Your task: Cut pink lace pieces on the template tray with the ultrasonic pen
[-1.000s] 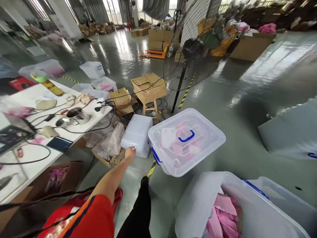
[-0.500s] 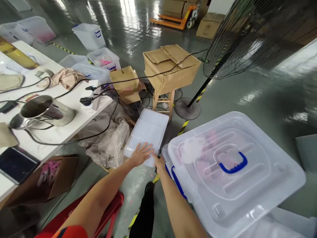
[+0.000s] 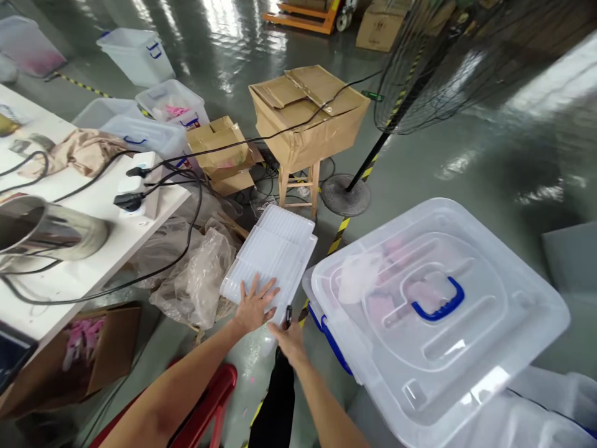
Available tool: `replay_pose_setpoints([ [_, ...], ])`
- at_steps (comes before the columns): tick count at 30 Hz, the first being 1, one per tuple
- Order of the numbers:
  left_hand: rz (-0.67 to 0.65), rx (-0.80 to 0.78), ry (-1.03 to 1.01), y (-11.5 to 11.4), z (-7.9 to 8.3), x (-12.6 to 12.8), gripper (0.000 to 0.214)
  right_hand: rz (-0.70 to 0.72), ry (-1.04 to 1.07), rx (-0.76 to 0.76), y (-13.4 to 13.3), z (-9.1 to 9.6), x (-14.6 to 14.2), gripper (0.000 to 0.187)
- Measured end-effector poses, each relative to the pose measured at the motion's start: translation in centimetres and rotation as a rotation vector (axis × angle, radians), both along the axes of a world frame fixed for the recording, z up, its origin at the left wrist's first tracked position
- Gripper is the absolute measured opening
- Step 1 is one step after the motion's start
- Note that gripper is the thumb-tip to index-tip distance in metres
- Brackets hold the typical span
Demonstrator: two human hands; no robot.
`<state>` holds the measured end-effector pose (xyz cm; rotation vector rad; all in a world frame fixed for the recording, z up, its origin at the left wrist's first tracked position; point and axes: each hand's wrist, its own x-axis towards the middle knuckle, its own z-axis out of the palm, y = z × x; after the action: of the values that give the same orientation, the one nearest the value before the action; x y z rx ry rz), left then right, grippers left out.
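Note:
Low in front of me, in the middle of the head view, is a stack of white translucent ribbed plastic sheets or trays (image 3: 280, 249); I cannot make out exactly which. My left hand (image 3: 254, 307) lies on its near part with the fingers spread. At the near right corner, my right hand (image 3: 290, 341) is closed around a small black pen-like tool (image 3: 288, 316), its thumb close to the stack's edge. Whether that is a marker or a cutter cannot be seen. What supports the stack underneath is hidden.
A lidded clear bin (image 3: 466, 367) with a blue handle stands close on the right. On the left are a white table (image 3: 116, 249) with cables, and crumpled plastic bags (image 3: 200, 274). Ahead stand a carton (image 3: 308, 118) on a wooden stool and a fan base (image 3: 346, 194). A red stool (image 3: 224, 386) is below.
The view has shifted, so table and cartons sit further left. Both hands are slightly nearer to me, and the stack's upper layer now looks offset from the one beneath.

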<state>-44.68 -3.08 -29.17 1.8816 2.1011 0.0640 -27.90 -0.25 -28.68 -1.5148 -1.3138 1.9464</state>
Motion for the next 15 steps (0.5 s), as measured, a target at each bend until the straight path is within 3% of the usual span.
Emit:
replay_pose_setpoints([
  [4,0.058,0.014,-0.065,0.2,-0.2,-0.2,0.049,0.014,0.038,-0.134,-4.7,4.0,1.5,0.032],
  [7,0.260,0.087,-0.334,0.6,0.3,-0.5,0.036,0.050,0.088,-0.302,-7.2,7.6,4.7,0.032],
  [11,0.528,0.175,-0.546,1.0,2.0,0.3,0.050,0.175,0.010,-0.516,-7.3,12.7,8.9,0.015],
  [13,0.639,0.185,-0.631,1.2,3.3,1.3,0.058,0.200,-0.054,-0.578,-7.0,15.4,10.9,0.018],
  [15,0.725,0.171,-0.714,1.2,5.0,2.8,0.060,0.212,-0.082,-0.625,-7.5,18.0,13.2,0.033],
])
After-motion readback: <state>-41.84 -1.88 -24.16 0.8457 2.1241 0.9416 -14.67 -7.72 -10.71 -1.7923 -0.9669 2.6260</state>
